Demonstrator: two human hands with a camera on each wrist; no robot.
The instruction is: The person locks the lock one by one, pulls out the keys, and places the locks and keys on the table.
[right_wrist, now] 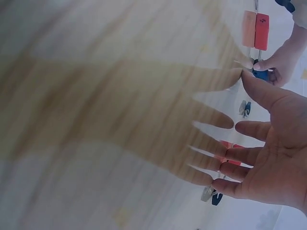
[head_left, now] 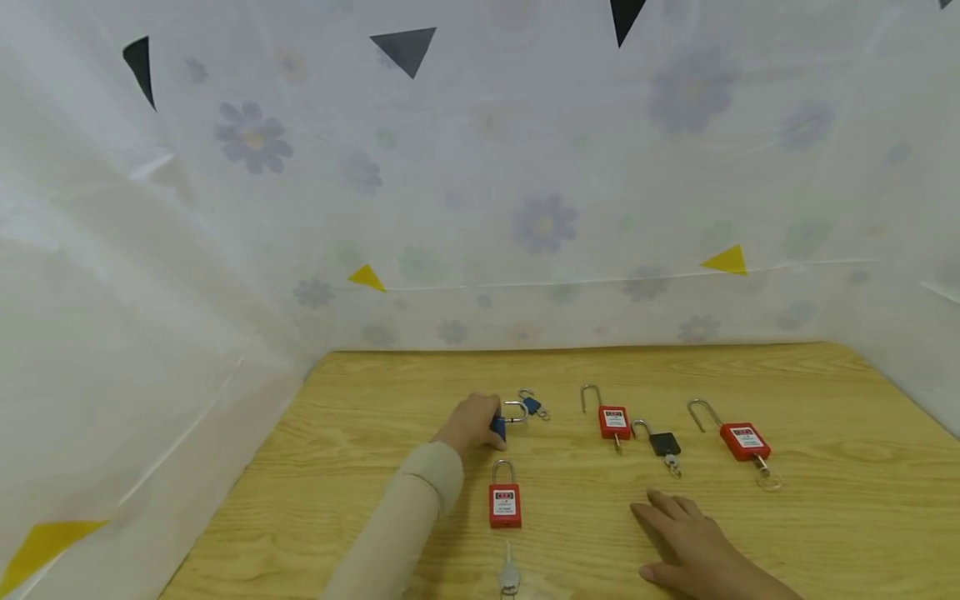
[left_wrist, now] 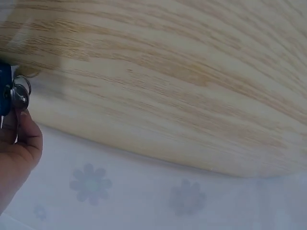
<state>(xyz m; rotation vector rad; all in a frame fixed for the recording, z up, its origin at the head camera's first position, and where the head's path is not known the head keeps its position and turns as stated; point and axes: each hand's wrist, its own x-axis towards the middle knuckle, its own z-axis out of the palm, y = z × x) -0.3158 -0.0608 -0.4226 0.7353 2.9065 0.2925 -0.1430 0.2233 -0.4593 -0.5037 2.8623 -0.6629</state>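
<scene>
Left of the spread right hand (head_left: 692, 540), the left hand (head_left: 472, 422) grips a blue padlock (head_left: 498, 427).

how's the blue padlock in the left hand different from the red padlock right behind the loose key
The blue padlock has its shackle open; the red padlock has its shackle closed.
The left hand holds the blue padlock, while the red padlock lies on the table.
The blue padlock appears to have a key in it; the red padlock's lower end shows none.
Both have silver-coloured shackles.
</scene>
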